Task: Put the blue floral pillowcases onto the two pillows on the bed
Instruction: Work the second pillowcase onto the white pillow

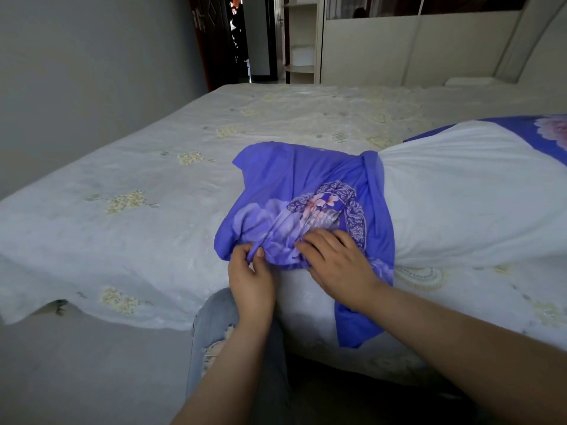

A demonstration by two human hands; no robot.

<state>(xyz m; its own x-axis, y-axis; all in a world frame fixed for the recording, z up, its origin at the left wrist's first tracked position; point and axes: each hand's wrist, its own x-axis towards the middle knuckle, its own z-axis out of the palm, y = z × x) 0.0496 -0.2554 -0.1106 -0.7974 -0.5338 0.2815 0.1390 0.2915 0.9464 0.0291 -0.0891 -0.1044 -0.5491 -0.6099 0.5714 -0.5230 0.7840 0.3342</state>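
Observation:
A white pillow [460, 204] lies along the near edge of the bed. A blue floral pillowcase [294, 191] is bunched over its left end, covering about a third of it. My left hand [250, 276] pinches a fold of the pillowcase at its lower left edge. My right hand [334, 259] lies on the bunched fabric just to the right, fingers curled into its folds. A corner of the pillowcase hangs down over the bed's side. More blue floral fabric [540, 130] shows behind the pillow at the far right.
The bed [153, 185] has a white sheet with pale yellow flowers. My knee in ripped jeans [214, 320] is against its near side. A grey wall is on the left. An open doorway [239, 41] and a cream wardrobe [399, 47] stand beyond the bed.

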